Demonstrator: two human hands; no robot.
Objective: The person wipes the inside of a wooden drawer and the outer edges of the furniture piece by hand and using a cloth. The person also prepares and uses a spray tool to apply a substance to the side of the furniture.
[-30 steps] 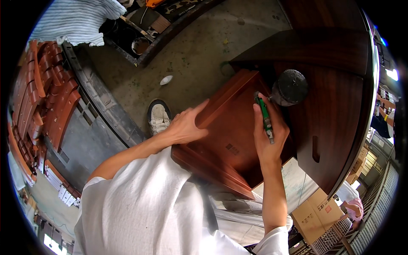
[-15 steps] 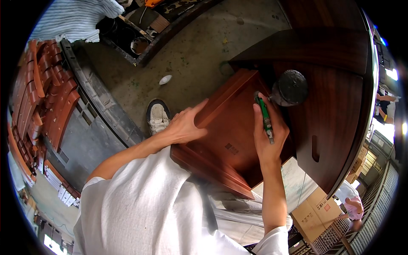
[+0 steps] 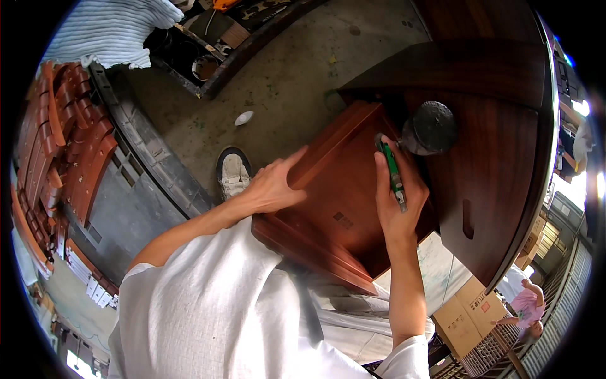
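Note:
A reddish-brown wooden drawer (image 3: 344, 183) lies tilted in front of me, its inside facing up. My left hand (image 3: 274, 186) grips its left side, thumb and forefinger spread along the rim; the other fingertips are hidden. Over the drawer's right part, my right hand (image 3: 404, 192) is closed round a green spray gun (image 3: 394, 170) with metal fittings. A round, dark-stained cup (image 3: 434, 128) sits at the gun's far right side. Part of the grip and the trigger fingers are hidden from view.
A dark wooden cabinet (image 3: 486, 139) stands close on the right. Reddish-brown slats (image 3: 69, 145) lie on a grey surface at left. A tool box (image 3: 189, 60) and a ribbed cloth (image 3: 110, 28) are at far left. Behind right are a cardboard box (image 3: 467, 319) and another person (image 3: 527, 306).
My hands, the spray gun and the drawer have barely moved. In the background at right, the other person has shifted slightly and raised an arm.

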